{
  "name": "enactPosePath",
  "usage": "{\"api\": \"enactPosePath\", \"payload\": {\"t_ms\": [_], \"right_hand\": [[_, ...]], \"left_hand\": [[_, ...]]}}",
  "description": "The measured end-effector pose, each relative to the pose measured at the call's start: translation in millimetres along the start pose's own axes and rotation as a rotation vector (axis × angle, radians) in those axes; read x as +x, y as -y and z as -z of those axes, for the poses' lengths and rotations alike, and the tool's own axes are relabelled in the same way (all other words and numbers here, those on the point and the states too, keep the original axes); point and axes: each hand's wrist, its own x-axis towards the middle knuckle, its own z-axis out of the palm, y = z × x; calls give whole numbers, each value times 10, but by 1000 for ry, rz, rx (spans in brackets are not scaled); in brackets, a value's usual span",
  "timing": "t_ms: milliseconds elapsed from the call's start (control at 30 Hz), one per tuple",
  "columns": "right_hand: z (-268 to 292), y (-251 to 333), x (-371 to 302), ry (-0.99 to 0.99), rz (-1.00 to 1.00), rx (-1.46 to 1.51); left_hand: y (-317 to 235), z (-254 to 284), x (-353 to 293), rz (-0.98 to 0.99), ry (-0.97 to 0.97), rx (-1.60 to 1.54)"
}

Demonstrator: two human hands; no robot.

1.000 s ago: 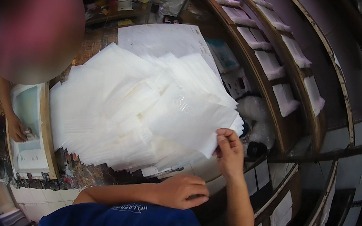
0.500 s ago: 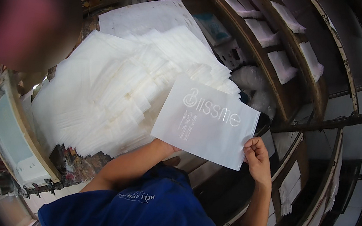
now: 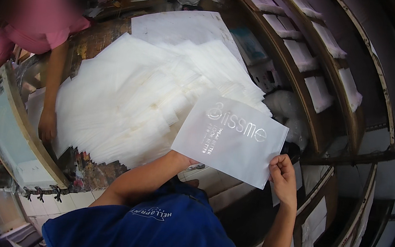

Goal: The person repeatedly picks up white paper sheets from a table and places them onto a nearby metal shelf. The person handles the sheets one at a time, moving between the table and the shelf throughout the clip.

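Note:
A frosted white plastic bag (image 3: 229, 149) with silvery printing is held up over the near right part of the pile, slightly tilted. My right hand (image 3: 283, 176) is closed in a pinch on its right edge, near the lower corner. At the bag's lower left edge is my left hand (image 3: 184, 159), gripping it from beneath; the bag hides most of those fingers. Beyond the bag, a wide fanned pile of similar white bags (image 3: 118, 84) covers much of the worktable (image 3: 99, 51).
A co-worker in a pink top stands at the far left, one hand (image 3: 47, 126) beside a wood-framed printing screen (image 3: 16, 133). A large white sheet (image 3: 185, 25) lies behind the pile. On the right, curved-looking shelves (image 3: 291, 81) carry several stacks of white bags (image 3: 318, 93).
The bag has tilted a little and shifted slightly right in the picture, still in both hands. The view has moved, showing more of the co-worker, whose arm now reaches down beside the screen.

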Motion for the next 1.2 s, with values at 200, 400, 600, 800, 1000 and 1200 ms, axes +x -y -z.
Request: {"api": "enactPosePath", "payload": {"t_ms": [200, 400, 600, 800, 1000, 1200], "right_hand": [[148, 139, 122, 8, 39, -78], [710, 182, -89, -272, 155, 30], [1142, 165, -96, -428, 317, 64], [1212, 59, 17, -400, 246, 81], [1106, 53, -17, -401, 194, 24], [1172, 108, -327, -525, 22, -179]], "left_hand": [[-222, -76, -246, -163, -209, 263], [-509, -255, -791, -413, -438, 769], [-782, -507, -1149, -676, -430, 1218], [-1545, -839, -840, -945, -680, 1851], [-2665, -461, -77, -435, -1117, 2518], [-3059, 206, 536, 123, -1057, 2842]]}}
